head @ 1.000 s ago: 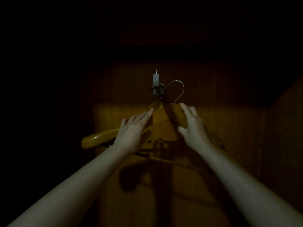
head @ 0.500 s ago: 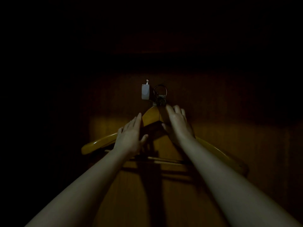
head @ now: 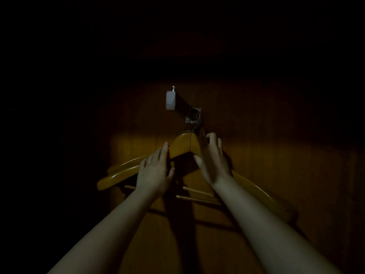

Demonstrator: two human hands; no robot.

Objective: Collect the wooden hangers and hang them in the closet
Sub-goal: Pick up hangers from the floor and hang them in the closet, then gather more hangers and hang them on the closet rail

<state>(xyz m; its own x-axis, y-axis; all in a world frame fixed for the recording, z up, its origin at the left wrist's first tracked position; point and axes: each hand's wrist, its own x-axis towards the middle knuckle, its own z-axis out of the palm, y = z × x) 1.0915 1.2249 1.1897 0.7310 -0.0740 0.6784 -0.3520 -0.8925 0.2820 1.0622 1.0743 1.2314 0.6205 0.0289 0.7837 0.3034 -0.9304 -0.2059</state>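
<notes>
Light very low. Wooden hangers, at least two close together, hang by wire hooks from a short rail jutting out of the closet's far wooden panel. There is a pale cap on the rail's near end.

Left hand: fingers straight, tips touching the hangers' left shoulder, gripping nothing.

Right hand: laid loosely over the right shoulder near the neck, fingers relaxed, not closed round it.

Crossbars show between the forearms.

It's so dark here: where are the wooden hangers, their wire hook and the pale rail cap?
wooden hangers (head: 181, 145): head view, the front one's lit neck.
wire hook (head: 199, 121): head view, its curved shank.
pale rail cap (head: 170, 100): head view, its front face.
</notes>
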